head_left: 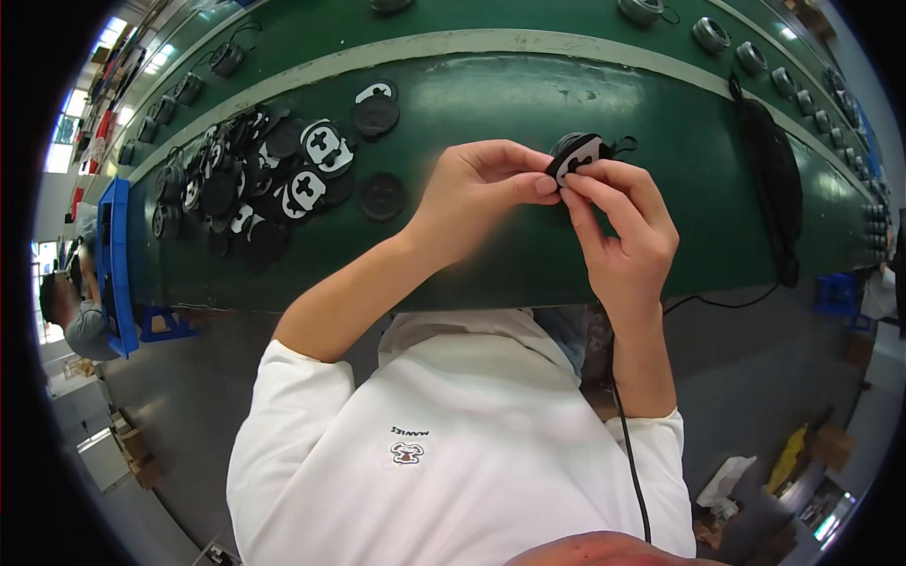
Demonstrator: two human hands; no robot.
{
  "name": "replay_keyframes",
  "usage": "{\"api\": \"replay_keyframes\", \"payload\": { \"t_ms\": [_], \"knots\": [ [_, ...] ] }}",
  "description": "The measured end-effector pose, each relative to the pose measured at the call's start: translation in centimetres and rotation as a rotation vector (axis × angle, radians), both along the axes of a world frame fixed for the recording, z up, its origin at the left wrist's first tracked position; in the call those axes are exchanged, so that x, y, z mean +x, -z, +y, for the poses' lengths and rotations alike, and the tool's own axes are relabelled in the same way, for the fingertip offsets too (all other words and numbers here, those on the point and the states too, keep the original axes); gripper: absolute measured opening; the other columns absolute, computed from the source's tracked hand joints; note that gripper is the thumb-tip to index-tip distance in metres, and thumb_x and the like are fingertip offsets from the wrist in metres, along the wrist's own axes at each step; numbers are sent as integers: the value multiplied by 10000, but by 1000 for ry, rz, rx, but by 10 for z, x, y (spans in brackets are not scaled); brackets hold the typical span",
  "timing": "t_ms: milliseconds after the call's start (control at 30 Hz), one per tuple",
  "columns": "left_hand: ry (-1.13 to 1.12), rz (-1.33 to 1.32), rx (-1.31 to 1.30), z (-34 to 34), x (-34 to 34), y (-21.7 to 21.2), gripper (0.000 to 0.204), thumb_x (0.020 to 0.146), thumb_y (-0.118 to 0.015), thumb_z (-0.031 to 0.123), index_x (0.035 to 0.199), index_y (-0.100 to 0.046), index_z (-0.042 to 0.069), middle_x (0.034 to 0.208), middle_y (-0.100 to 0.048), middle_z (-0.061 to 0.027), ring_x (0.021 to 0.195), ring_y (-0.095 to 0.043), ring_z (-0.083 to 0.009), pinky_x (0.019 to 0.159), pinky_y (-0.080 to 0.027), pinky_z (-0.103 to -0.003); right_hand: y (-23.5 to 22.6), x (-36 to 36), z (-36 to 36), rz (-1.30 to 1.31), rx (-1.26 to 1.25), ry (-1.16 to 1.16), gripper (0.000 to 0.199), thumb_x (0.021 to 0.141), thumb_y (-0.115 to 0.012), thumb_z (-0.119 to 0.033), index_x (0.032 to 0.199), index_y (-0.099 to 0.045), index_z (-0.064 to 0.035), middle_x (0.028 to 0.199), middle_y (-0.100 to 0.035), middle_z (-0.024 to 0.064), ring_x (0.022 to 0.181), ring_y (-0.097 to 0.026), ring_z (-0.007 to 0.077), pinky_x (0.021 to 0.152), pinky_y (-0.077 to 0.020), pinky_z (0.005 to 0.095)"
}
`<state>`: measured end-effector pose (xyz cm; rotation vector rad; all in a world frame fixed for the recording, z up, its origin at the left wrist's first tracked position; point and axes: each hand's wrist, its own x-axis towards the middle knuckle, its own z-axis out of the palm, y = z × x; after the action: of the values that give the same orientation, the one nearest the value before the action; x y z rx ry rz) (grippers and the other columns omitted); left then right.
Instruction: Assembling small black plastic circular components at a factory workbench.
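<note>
Nearest my lens, a blurred curve of skin (pixel 604 549) cut into the lower edge, over a white shirt (pixel 425 500). Beyond it I watched the left hand (pixel 477 193) pinch a black-and-white round piece (pixel 580 151) between thumb and forefinger at its lower left edge. The right hand (pixel 630 222) gripped the same piece from below and to the right, fingertips bent against its pale face. So the piece sat between the two hands, at the far side of their fingertips, with a dark loop (pixel 625 143) sticking out right. Beneath lay a green tabletop (pixel 453 283). Left of the left hand I saw a lone black disc (pixel 382 196), then a heap of similar discs (pixel 255 179); well to the right lay a long black pouch (pixel 769 179).
</note>
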<state>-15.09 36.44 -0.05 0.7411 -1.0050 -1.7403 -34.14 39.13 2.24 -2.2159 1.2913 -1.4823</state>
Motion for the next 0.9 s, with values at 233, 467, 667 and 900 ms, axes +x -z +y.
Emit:
{"api": "replay_keyframes", "payload": {
  "t_ms": [233,467,667,900],
  "knots": [
    [-50,83,-72,1,1,17,146,941,-733,-99,1065,-767,-31,1165,-693,-134,989,-673,-198,928,-588,-297,-1,5,-5,-32,90,-22,172,806,-825,74,963,-792,13,1058,-752,56,795,-674,168,674,-550,280],
    [10,130,-48,3,3,20,131,934,-738,-103,1028,-776,-20,1122,-663,-110,935,-638,-175,881,-560,-275,-6,2,-4,-92,211,-83,171,792,-805,90,945,-794,14,1007,-774,60,798,-685,168,669,-546,268],
    [39,77,-29,5,3,21,138,929,-744,-108,1018,-780,-8,1095,-657,-102,922,-622,-173,854,-545,-266,-5,-4,-3,-46,255,-89,179,784,-804,90,945,-796,13,1001,-778,59,781,-679,164,664,-537,262],
    [57,21,-93,7,3,26,176,900,-752,-135,1002,-781,5,1069,-654,-93,920,-601,-165,838,-533,-258,-5,-15,-1,-105,288,-175,187,767,-793,96,934,-791,12,997,-778,56,760,-666,156,653,-526,261]
  ]
}}
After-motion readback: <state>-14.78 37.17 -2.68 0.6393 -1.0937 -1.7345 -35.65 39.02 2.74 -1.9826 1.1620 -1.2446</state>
